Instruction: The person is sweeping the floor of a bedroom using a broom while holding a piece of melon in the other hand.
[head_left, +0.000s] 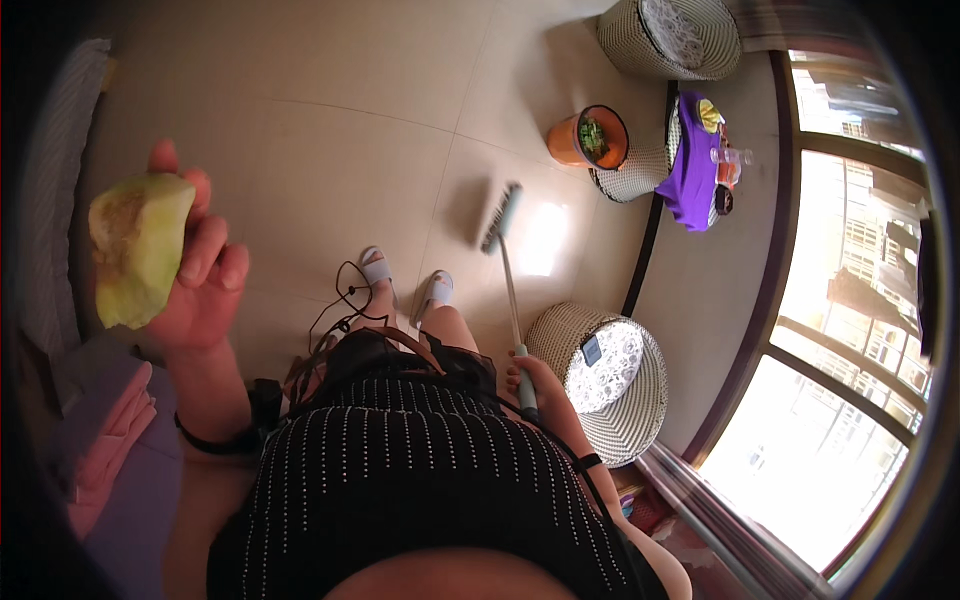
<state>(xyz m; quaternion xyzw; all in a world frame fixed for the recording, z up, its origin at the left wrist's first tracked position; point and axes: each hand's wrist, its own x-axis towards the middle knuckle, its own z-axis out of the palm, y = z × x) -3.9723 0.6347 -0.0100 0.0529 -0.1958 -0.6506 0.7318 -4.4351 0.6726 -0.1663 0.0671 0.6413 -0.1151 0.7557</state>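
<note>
Raised at the left, my left hand (209, 265) is closed on a chunk of pale green melon (140, 245), whose hollowed middle looks brownish. Its fingertips show behind and beside the fruit. My right hand (535, 385) is wrapped round the grey-green grip of a long-handled brush (511, 290), low at my right side. The brush's thin pole stretches forward to a light head with dark bristles (500, 217), over the tiled floor and tilted.
A wicker chair (640, 400) with a patterned cushion and a phone (592, 349) stands close at right. Further off are an orange bin (572, 143), a small table with a purple cloth (690, 175), and another wicker chair (625, 40). A black cable (340, 303) hangs by my feet. A bed (135, 490) is at left.
</note>
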